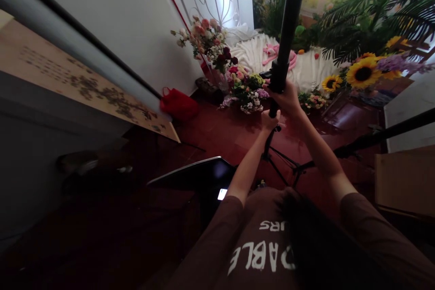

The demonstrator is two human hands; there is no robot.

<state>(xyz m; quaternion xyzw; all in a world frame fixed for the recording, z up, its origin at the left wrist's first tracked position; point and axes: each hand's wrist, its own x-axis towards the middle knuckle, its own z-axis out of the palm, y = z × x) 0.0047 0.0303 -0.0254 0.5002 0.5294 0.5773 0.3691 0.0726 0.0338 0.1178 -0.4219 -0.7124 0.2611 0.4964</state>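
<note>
A black light stand point(292, 13) rises upright before me, its thick upper tube running out of the top of the picture. My left hand point(270, 120) is closed round the thinner tube below. Just above it, my right hand point(286, 98) grips the stand beneath the dark clamp collar point(279, 72), its fingers partly hidden behind the tube. A locking knob point(277, 128) sticks out under my left hand. Lower down, the stand's legs point(277, 170) spread over the red floor.
Flower bunches point(244, 90), sunflowers point(363, 72) and a white draped bed point(248, 50) lie ahead. At left are a red bag point(178, 104), a painted panel point(98, 88) and a dark screen point(193, 174). Another black pole point(384, 135) crosses at right, above a cardboard box point(404, 181).
</note>
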